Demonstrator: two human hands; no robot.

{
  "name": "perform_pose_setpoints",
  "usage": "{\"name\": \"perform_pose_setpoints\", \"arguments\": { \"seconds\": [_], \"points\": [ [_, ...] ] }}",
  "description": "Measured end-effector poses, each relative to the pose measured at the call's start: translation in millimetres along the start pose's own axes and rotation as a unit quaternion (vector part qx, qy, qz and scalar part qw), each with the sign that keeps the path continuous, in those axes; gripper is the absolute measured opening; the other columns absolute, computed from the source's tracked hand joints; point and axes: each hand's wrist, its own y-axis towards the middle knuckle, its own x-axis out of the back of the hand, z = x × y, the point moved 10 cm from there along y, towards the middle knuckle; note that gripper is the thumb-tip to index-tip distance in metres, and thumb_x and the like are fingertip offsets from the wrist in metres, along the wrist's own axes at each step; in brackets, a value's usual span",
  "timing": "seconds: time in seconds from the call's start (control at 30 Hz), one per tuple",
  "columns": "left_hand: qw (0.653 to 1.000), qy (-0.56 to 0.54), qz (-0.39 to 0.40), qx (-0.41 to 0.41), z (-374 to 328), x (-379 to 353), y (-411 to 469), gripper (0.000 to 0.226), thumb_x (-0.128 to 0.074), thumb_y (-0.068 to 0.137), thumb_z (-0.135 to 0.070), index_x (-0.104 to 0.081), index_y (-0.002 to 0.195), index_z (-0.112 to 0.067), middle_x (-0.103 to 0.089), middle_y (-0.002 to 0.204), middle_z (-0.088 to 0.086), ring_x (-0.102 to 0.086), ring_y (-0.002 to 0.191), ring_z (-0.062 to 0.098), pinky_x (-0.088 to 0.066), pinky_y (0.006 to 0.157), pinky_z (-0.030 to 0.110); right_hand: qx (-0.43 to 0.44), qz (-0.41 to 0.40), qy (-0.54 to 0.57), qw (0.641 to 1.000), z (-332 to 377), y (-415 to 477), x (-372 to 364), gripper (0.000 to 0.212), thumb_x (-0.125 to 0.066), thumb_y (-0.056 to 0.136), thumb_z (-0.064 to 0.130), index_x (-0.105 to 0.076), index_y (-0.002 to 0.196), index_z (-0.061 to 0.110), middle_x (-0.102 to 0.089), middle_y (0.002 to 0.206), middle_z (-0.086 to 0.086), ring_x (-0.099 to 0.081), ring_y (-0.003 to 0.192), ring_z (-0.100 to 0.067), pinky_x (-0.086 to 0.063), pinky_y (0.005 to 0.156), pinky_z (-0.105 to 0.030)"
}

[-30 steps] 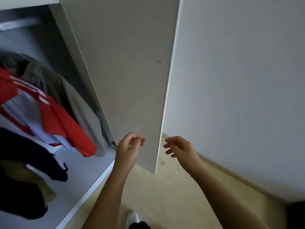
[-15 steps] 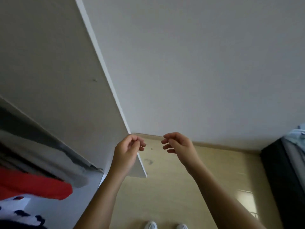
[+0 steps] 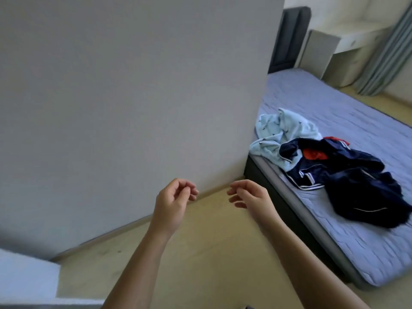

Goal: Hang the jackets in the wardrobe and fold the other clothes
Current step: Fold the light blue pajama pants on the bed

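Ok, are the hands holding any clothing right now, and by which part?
Nothing is held. The left hand and right hand are loosely curled and empty above the floor; the navy clothes and light blue garment lie untouched on the bed.

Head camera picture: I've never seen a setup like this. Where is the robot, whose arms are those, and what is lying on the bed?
There is no robot here. A person wears one wide-angle camera on the head, looking forward and down, so the two bare arms are the person's own. The left hand and the right hand are raised above the floor, fingers loosely curled, holding nothing. Ahead is a plain wall. To the right stands a bed. On it lies a crumpled light blue garment and, right against it, dark navy clothing with white stripes and a bit of red. These clothes have not yet been hung up or folded.
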Motion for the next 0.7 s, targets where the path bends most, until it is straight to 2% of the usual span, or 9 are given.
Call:
{"name": "perform_pose_setpoints", "arguments": {
  "seconds": [0.1,0.2,0.33,0.47,0.7],
  "points": [
    [0.999,-0.018,0.031,-0.016,-19.5,-80.7,24.6,0.023,-0.045,0.092,0.008,-0.061,0.082,-0.006,-0.066,0.076,0.008,-0.062,0.065,0.009,-0.048,0.063,0.014,0.002,-0.043,0.008,0.999,6.0,22.7,82.6,0.03,-0.039,0.094,-0.006,-0.064,0.089,0.01,-0.067,0.079,-0.004,-0.062,0.06,-0.008,-0.046,0.062,-0.024],
    [0.997,-0.019,0.073,-0.019,-28.2,-149.5,47.3,0.021,-0.046,0.092,0.007,-0.061,0.084,-0.004,-0.067,0.077,0.009,-0.063,0.067,0.012,-0.049,0.065,0.017,-0.004,-0.095,0.034,0.995,2.4,37.0,149.7,0.032,-0.039,0.093,-0.006,-0.065,0.088,0.011,-0.068,0.08,-0.004,-0.062,0.065,-0.014,-0.047,0.064,-0.026],
    [0.992,-0.008,0.128,-0.014,-31.1,-237.4,86.2,0.026,-0.046,0.093,0.006,-0.062,0.081,-0.011,-0.068,0.075,0.005,-0.063,0.066,0.011,-0.049,0.064,0.017,-0.021,-0.152,0.061,0.986,-13.3,53.6,222.2,0.031,-0.039,0.093,-0.006,-0.065,0.087,0.011,-0.068,0.079,-0.003,-0.062,0.067,-0.014,-0.048,0.065,-0.027],
    [0.981,0.003,0.192,-0.008,-28.0,-327.0,128.6,0.027,-0.047,0.094,0.002,-0.063,0.081,-0.015,-0.069,0.076,0.003,-0.064,0.07,0.014,-0.051,0.067,0.02,-0.047,-0.216,0.092,0.971,-33.1,83.7,290.5,0.031,-0.039,0.094,-0.007,-0.064,0.086,0.01,-0.067,0.076,-0.003,-0.061,0.066,-0.016,-0.047,0.064,-0.027],
    [0.956,0.002,0.294,0.019,-12.7,-474.6,230.5,0.023,-0.047,0.094,0.001,-0.063,0.083,-0.011,-0.068,0.078,0.005,-0.064,0.069,0.012,-0.051,0.067,0.019,-0.072,-0.329,0.106,0.935,-54.1,161.0,411.1,0.032,-0.037,0.094,-0.008,-0.064,0.085,0.008,-0.065,0.078,-0.007,-0.06,0.066,-0.018,-0.048,0.061,-0.026]
  ]
}}
